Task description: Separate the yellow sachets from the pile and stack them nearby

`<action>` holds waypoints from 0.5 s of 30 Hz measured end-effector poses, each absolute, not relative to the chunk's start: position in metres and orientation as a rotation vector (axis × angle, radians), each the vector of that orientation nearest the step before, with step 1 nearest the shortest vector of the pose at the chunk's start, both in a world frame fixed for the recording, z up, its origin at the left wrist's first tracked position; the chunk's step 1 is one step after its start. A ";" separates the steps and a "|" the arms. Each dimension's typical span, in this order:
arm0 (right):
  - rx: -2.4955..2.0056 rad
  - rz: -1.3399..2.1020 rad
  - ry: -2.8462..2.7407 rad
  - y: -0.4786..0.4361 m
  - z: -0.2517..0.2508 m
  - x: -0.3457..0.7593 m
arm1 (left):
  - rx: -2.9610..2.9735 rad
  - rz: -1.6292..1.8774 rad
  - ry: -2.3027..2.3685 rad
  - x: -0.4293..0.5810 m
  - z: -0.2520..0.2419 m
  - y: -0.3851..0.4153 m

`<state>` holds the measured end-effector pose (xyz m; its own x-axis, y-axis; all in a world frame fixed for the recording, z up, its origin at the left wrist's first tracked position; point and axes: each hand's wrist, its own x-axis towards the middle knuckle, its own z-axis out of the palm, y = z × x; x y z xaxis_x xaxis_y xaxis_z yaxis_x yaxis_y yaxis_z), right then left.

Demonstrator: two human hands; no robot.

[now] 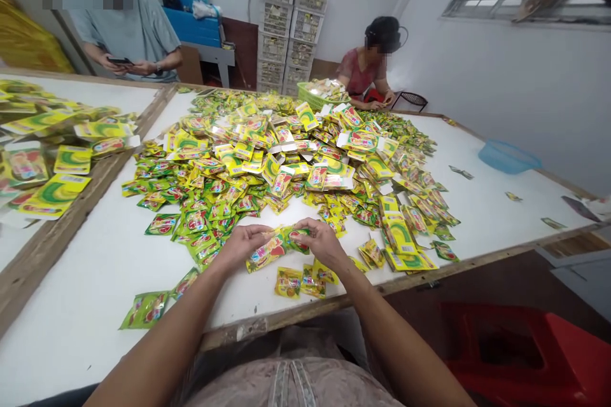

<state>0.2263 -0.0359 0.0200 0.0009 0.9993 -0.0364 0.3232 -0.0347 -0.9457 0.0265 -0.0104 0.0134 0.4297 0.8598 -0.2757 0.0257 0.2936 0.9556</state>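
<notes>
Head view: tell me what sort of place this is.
Probably a small packing workshop: a white worktable is heaped with printed cartons and small packets, and plastic crates stand stacked by the wall.

Workshop, stacked crates, table heaped with packets

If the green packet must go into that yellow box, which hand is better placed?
Probably the right hand: it holds the green packet, while the left hand holds the yellow box right beside it.
</notes>
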 end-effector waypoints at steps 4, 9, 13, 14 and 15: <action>-1.446 1.169 -1.459 -0.031 0.018 0.230 | 1.231 0.680 0.989 0.025 0.015 -0.010; -1.419 1.109 -1.412 -0.026 0.020 0.220 | 1.202 0.625 0.876 0.026 0.014 -0.011; -1.396 0.935 -1.399 -0.028 0.025 0.206 | 1.034 0.647 0.865 0.028 0.015 -0.011; -1.409 0.919 -1.402 -0.029 0.026 0.204 | 0.999 0.660 0.875 0.029 0.016 -0.011; -1.430 0.903 -1.417 -0.030 0.028 0.203 | 0.974 0.677 0.884 0.029 0.016 -0.011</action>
<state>0.2033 -0.0304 0.0276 0.0760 0.9926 0.0943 0.3338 0.0638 -0.9405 0.0286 -0.0109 0.0158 0.4854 0.8131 -0.3214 -0.0982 0.4160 0.9041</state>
